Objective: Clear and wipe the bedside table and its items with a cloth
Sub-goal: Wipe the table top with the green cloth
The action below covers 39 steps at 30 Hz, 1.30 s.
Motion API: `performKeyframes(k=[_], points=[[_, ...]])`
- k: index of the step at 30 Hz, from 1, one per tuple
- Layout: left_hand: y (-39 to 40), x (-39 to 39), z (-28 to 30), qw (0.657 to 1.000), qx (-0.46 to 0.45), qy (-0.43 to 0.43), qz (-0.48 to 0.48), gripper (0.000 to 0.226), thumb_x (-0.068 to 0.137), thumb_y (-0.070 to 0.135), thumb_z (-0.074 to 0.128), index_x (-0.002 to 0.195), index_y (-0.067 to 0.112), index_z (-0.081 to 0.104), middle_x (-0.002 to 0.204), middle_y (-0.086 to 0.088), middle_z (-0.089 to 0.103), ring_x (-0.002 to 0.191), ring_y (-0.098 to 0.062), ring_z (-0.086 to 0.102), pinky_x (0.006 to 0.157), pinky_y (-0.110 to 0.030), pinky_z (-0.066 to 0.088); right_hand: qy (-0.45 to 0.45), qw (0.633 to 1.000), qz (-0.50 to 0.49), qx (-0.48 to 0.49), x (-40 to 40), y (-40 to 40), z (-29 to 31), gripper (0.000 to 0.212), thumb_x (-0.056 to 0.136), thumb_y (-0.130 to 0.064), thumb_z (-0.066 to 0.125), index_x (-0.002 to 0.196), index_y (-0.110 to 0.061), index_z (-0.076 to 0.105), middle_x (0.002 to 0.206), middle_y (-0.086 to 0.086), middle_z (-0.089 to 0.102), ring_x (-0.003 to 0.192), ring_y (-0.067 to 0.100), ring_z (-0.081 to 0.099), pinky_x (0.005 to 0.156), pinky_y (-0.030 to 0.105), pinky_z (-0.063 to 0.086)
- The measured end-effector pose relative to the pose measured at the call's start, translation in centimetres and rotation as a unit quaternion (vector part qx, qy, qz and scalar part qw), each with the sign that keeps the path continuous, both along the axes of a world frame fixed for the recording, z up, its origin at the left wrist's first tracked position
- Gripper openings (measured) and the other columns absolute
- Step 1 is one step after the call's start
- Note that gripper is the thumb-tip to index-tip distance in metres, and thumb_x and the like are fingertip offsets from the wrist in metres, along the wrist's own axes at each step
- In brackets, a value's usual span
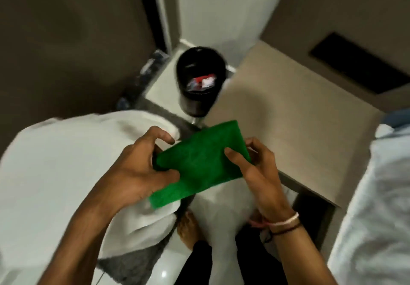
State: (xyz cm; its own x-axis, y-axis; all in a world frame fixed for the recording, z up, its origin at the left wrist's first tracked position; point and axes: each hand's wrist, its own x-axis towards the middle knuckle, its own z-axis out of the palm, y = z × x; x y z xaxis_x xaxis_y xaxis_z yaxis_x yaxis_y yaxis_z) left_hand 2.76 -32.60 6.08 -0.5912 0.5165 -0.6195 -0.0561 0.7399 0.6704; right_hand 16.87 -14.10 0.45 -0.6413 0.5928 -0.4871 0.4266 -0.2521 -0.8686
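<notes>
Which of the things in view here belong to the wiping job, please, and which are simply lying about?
Belongs to the job:
- green cloth, held by the left hand and right hand
- bedside table, top looks bare

Just lying about:
- black bin with litter inside
- white bedding
- grey rug

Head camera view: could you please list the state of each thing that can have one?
green cloth: folded flat, held at both ends
left hand: gripping the cloth
right hand: pinching the cloth
black bin: open, wrappers inside
bedside table: top bare
</notes>
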Motion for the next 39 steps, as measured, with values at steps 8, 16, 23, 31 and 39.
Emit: performKeyframes(k=[8, 16, 23, 31, 39], points=[[24.5, 9.2, -8.9, 0.97, 0.121, 0.101, -0.184, 0.051, 0.075, 0.025, 0.078, 0.117, 0.027, 0.05, 0.1, 0.004, 0.066, 0.099, -0.017, 0.065, 0.086, -0.038, 0.056, -0.087, 0.915, -0.393, 0.001, 16.7, 14.2, -5.0, 0.043, 0.062, -0.039, 0.091, 0.083, -0.015, 0.062, 0.09, 0.039, 0.06, 0.083, 0.029, 0.058, 0.09, 0.056, 0.055], [31.0, 22.7, -17.4, 0.865, 0.02, 0.351, -0.358, 0.055, 0.086, 0.022, 0.064, 0.138, 0.01, 0.053, 0.145, -0.021, 0.049, 0.122, -0.04, 0.055, 0.095, -0.047, 0.051, -0.371, 0.859, -0.184, 0.3, 23.9, 19.2, -11.6, 0.057, 0.081, -0.019, 0.075, 0.131, -0.008, 0.051, 0.134, 0.017, 0.053, 0.122, 0.036, 0.052, 0.099, 0.048, 0.05], [31.0, 25.6, -22.6, 0.817, -0.03, 0.35, -0.457, 0.076, 0.082, 0.003, 0.055, 0.154, 0.008, 0.03, 0.161, -0.022, 0.024, 0.149, -0.037, 0.025, 0.116, -0.048, 0.035, -0.318, 0.873, -0.037, 0.369, 23.2, 18.6, -18.0, 0.05, 0.098, -0.03, 0.049, 0.146, -0.016, 0.05, 0.161, 0.019, 0.036, 0.147, 0.035, 0.037, 0.117, 0.051, 0.039], [45.7, 14.3, -24.5, 0.801, 0.01, 0.378, -0.464, 0.073, 0.095, 0.021, 0.051, 0.158, 0.015, 0.016, 0.166, -0.019, 0.008, 0.153, -0.033, 0.011, 0.123, -0.045, 0.024, -0.271, 0.857, -0.034, 0.437, 14.5, 34.5, -20.1, 0.053, 0.099, -0.036, 0.051, 0.147, -0.013, 0.051, 0.158, 0.025, 0.038, 0.144, 0.043, 0.04, 0.119, 0.05, 0.035], [48.7, 7.8, -22.2, 0.792, -0.064, 0.383, -0.471, 0.071, 0.099, 0.034, 0.04, 0.159, 0.016, 0.006, 0.168, -0.01, -0.003, 0.154, -0.025, 0.004, 0.122, -0.041, 0.018, -0.323, 0.873, -0.045, 0.363, 4.1, 37.8, -17.1, 0.063, 0.081, -0.032, 0.052, 0.139, -0.006, 0.05, 0.156, 0.025, 0.037, 0.146, 0.041, 0.034, 0.123, 0.05, 0.024]])
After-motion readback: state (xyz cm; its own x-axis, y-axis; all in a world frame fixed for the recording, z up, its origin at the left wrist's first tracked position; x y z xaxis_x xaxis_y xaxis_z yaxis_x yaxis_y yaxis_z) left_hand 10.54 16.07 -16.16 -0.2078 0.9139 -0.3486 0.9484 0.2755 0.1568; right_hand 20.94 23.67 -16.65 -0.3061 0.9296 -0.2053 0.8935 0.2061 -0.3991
